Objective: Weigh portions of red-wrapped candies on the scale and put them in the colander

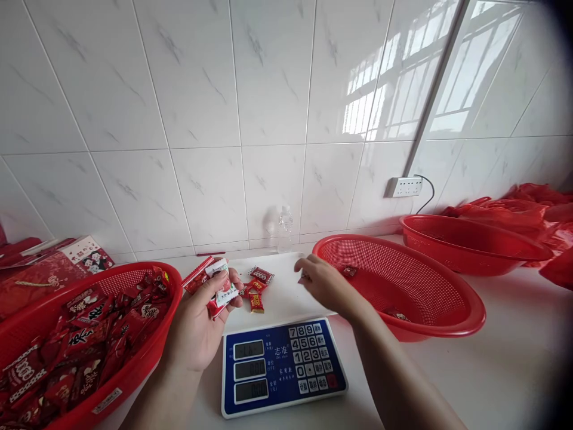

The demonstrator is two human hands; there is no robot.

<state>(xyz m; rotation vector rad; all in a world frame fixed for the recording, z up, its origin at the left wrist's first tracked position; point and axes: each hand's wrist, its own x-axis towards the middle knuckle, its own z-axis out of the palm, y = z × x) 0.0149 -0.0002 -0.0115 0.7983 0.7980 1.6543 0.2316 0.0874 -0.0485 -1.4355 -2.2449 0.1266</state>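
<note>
Several red and white wrapped packets are held in my left hand, palm up, over the left part of the white scale tray. More small red packets lie on the tray just right of that hand. My right hand is above the tray's right side, fingers pinched together on something small that I cannot make out. Below the tray sits the blue scale panel with keys and three displays.
A red basket full of red packets stands at the left. On the right are a red basket with a few packets and another red basket. A clear bottle stands by the wall.
</note>
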